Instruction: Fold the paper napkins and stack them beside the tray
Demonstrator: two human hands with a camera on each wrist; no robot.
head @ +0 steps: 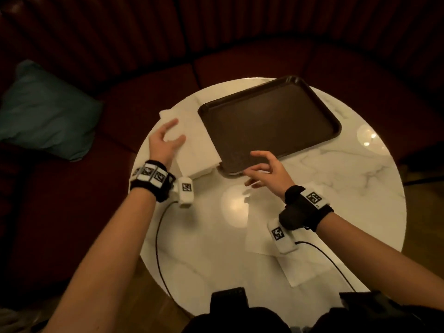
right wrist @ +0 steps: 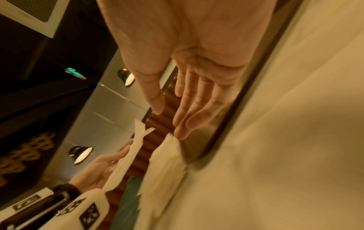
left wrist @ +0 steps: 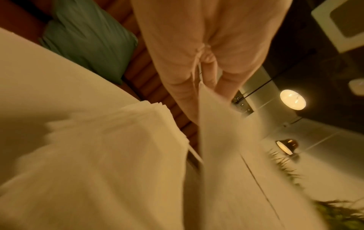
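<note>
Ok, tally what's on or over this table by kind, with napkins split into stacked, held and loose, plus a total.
Tray: 1
Napkin stack: 1
Held napkin, pinched by the left hand: 1
Loose flat napkins, by the right arm: 2, as far as the view shows
Total: 5

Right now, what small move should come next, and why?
Probably lower the left hand and release its napkin onto the stack beside the tray. The sheet hangs pinched just above that pile, and the right hand hovers open, holding nothing.
</note>
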